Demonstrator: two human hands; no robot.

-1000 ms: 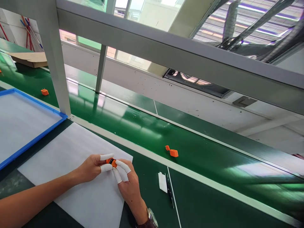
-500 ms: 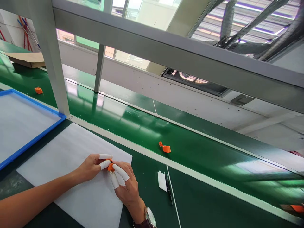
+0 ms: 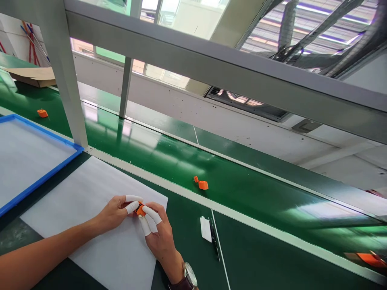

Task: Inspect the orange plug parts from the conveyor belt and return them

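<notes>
Over a white sheet (image 3: pixel 99 225), both hands hold one small orange plastic part (image 3: pixel 140 209) with a dark section on it. My left hand (image 3: pixel 115 213) pinches its left side between thumb and forefinger. White finger cots cover those fingertips. On the opposite side, my right hand (image 3: pixel 163 233) grips the part with cotted fingers, and a watch (image 3: pixel 190 274) is on that wrist. Fingertips hide much of the part, so its details are too small to make out.
A blue-edged tray (image 3: pixel 45 176) lies at left. Beyond a pale rail (image 3: pixel 181 192), the green belt (image 3: pixel 163 155) carries an orange piece (image 3: pixel 202 185), another with prongs (image 3: pixel 42 113), and a blurred one (image 3: pixel 371 259). A white card (image 3: pixel 206 229) and black tweezers-like tool (image 3: pixel 215 239) lie right.
The orange pieces on the belt have shifted left. In my hands the part has turned slightly, showing more of its orange and dark faces; my right fingers have moved a little.
</notes>
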